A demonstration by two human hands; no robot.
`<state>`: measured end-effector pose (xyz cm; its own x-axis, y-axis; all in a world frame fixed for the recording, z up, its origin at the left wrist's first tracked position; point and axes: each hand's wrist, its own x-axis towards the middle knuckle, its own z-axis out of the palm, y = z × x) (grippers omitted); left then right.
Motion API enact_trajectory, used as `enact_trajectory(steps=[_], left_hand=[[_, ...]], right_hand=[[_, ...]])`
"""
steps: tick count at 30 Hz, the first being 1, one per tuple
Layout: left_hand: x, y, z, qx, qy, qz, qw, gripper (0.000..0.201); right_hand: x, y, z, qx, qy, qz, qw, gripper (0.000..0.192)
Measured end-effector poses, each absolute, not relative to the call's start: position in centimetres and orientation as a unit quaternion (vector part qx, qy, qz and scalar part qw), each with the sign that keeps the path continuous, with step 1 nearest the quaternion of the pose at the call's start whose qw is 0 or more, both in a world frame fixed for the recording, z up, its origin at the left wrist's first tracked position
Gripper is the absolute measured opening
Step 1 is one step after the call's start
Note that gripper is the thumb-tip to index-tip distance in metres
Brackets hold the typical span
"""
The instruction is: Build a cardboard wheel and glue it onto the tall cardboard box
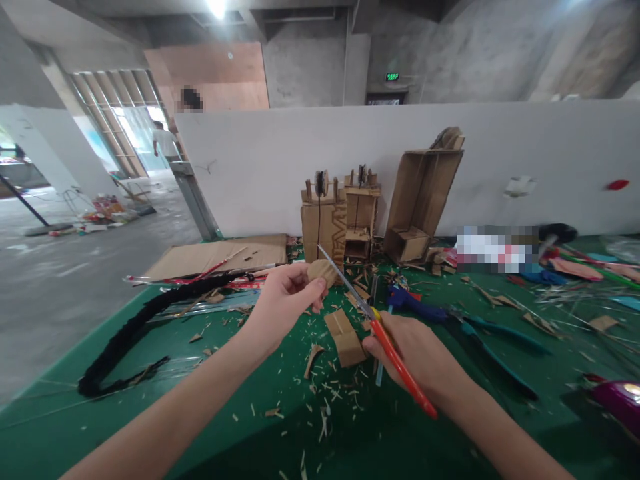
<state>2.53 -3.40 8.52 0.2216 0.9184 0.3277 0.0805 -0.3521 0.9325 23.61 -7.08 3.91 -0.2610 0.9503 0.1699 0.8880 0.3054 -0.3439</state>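
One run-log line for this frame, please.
left hand: pinches round cardboard piece | right hand: grips red-handled knife, blade at piece | green mat: cardboard scraps

Very little writing shows, and none of it can be read. A small green illuminated sign hangs on the grey concrete wall above the dark doorway at the far end of the room; its pale characters are too small to make out. A brown cardboard box model standing at the back edge of the green table carries darker printed markings on its front, too blurred to read. No label, brand or number is legible elsewhere.
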Motion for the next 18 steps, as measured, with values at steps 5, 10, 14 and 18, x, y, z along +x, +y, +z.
enact_trajectory(steps=[5,10,14,18], left_hand=[[2.74,-3.62,8.54,0.629,0.369,0.509,0.457,0.018],[2.81,-3.58,8.57,0.563,0.35,0.553,0.505,0.011],[2.57,-3.25,8.45,0.562,0.344,0.559,0.503,0.009],[2.38,-3.1,8.38,0.582,0.346,0.539,0.5,0.01]], right_hand=[[23.19,-7.12,3.78,-0.584,-0.789,0.075,0.177,0.034],[23.31,-7.21,3.79,-0.581,-0.78,0.097,0.212,0.035],[23.6,-7.04,3.18,-0.525,-0.784,0.147,0.298,0.04],[23.47,-7.06,3.02,-0.504,-0.779,0.192,0.319,0.039]])
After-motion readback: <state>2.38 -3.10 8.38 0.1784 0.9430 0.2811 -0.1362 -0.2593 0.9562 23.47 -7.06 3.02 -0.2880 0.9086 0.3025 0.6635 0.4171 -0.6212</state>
